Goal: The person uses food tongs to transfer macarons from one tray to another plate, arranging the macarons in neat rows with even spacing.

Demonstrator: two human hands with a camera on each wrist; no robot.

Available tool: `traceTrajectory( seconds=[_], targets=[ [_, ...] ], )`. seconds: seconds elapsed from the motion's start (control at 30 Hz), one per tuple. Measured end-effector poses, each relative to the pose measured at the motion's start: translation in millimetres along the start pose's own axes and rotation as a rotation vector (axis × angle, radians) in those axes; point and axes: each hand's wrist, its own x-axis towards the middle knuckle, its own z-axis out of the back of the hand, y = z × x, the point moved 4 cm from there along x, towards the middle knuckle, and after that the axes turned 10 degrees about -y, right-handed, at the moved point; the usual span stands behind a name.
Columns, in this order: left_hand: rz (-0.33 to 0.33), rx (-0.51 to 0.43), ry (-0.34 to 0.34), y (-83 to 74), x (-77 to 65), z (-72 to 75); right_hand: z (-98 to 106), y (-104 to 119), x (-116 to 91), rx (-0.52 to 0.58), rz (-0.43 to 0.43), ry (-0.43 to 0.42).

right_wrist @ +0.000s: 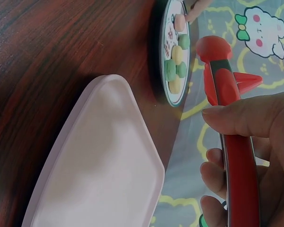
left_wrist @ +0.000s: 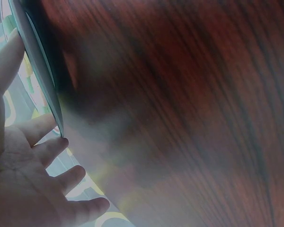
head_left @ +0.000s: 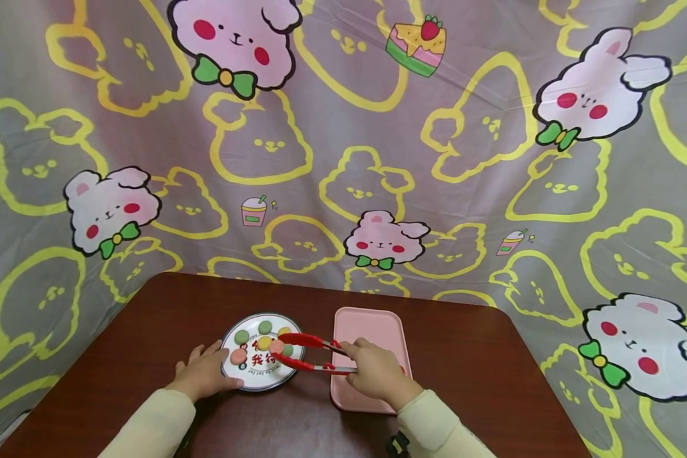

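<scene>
A white plate (head_left: 257,385) with a dark rim and red lettering holds several green, yellow and pink macarons. My left hand (head_left: 201,372) touches the plate's left rim, fingers spread and thumb along the near edge. In the left wrist view that hand (left_wrist: 28,170) has its thumb and foremost fingers right at the rim. My right hand (head_left: 374,370) grips red-and-metal tongs (head_left: 320,367), which reach left over the plate. At their tips is a pink macaron (head_left: 277,347). The right wrist view shows the tongs (right_wrist: 240,175) held between thumb and curled fingers.
A pink rectangular tray (head_left: 368,318) lies right of the plate, under my right forearm and the tongs' rear end. Both stand on a dark brown wooden table (head_left: 458,356). A patterned cloth (head_left: 464,191) with cartoon rabbits hangs around its back and sides.
</scene>
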Motion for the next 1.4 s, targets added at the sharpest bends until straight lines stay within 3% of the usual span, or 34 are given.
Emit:
traceTrajectory(
  seconds=[1.4],
  targets=[
    [-0.005,0.009,-0.009,3.8,2.9,-3.1,-17,16,18,-0.086,0.04,0.097]
  ],
)
